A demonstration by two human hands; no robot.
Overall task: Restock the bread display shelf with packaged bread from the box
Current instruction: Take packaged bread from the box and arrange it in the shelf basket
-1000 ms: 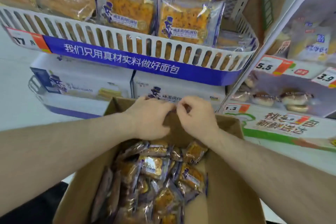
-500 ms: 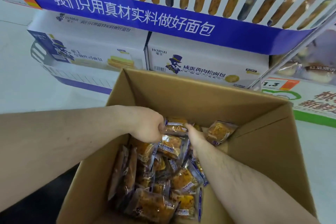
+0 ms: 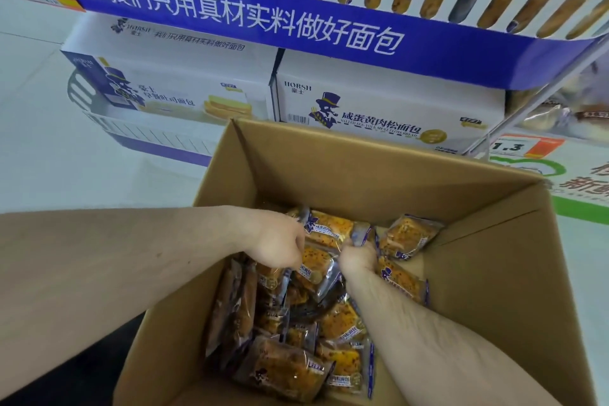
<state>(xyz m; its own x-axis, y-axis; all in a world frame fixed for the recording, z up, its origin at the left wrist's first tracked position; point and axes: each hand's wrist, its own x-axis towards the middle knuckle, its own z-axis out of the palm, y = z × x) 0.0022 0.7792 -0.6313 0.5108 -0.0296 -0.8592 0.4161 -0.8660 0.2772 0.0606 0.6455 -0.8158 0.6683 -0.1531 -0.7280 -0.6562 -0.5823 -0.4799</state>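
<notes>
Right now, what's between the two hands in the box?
In the head view, wrapped bread packets fill the gap between the left hand and the right hand; no bare cardboard shows there.

Bright, even light from overhead fills the head view, with soft shadows pooled inside the cardboard box [image 3: 346,175]. Plastic wrappers on the bread packs [image 3: 329,231] catch small glare spots. Wide-angle distortion bows the shelf rail [image 3: 250,20] toward the picture's edges, where detail turns soft and smeared.
</notes>
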